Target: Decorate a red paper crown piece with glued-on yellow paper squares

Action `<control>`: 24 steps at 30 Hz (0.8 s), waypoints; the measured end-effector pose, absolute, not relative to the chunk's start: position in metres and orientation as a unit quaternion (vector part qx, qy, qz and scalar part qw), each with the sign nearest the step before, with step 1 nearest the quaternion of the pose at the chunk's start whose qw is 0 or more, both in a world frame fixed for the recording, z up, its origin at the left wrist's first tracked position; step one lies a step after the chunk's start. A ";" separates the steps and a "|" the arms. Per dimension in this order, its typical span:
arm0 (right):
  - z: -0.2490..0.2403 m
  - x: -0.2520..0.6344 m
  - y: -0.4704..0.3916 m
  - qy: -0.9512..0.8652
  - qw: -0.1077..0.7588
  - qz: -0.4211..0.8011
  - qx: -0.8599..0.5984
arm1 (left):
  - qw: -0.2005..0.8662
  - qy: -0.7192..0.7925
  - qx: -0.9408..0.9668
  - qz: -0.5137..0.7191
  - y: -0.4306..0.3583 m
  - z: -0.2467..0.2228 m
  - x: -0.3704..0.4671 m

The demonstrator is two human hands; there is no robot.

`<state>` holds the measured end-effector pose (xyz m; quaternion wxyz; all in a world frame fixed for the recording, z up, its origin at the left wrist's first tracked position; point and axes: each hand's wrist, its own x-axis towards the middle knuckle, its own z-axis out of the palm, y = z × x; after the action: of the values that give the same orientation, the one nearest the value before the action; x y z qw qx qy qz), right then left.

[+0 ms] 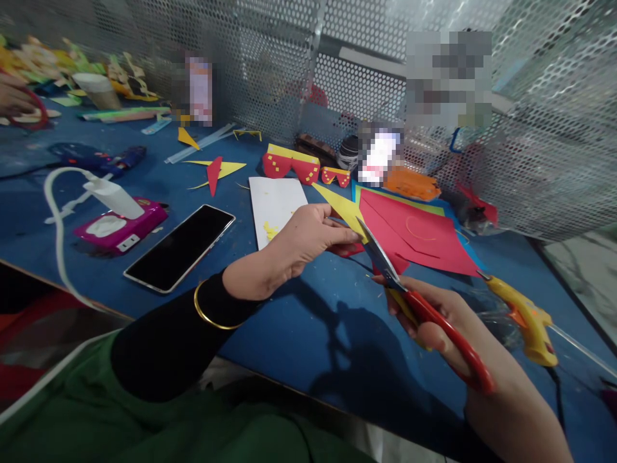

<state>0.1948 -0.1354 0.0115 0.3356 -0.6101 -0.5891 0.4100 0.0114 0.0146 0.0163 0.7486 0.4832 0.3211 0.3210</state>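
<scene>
Two hands (303, 238) (457, 311) hold one yellow paper (341, 204), one scissors (385, 262).

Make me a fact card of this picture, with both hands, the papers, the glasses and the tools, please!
Left hand: pinching a yellow paper piece
Right hand: gripping red-handled scissors, blades at the yellow paper piece
Glasses: two red-and-yellow pairs, one big, one small
Red paper: lying beyond the scissors
Glue gun: yellow, at the right
Table: blue
</scene>
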 end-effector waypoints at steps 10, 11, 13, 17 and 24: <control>0.017 0.189 -0.139 -0.584 0.344 0.410 -0.610 | 0.743 0.328 0.492 0.313 0.015 0.015 0.012; 0.018 0.186 -0.141 -0.578 0.349 0.402 -0.618 | 0.744 0.327 0.491 0.314 0.015 0.015 0.012; 0.019 0.182 -0.143 -0.566 0.356 0.385 -0.635 | 0.745 0.326 0.490 0.314 0.016 0.015 0.012; 0.017 0.182 -0.144 -0.564 0.345 0.393 -0.639 | 0.743 0.333 0.489 0.313 0.016 0.017 0.011; 0.005 0.199 -0.135 -0.590 0.312 0.408 -0.623 | 0.738 0.346 0.489 0.311 0.016 0.016 0.012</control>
<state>0.1992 -0.1353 0.0047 0.3115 -0.6229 -0.5901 0.4083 0.0116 0.0157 0.0159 0.7378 0.4890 0.3461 0.3109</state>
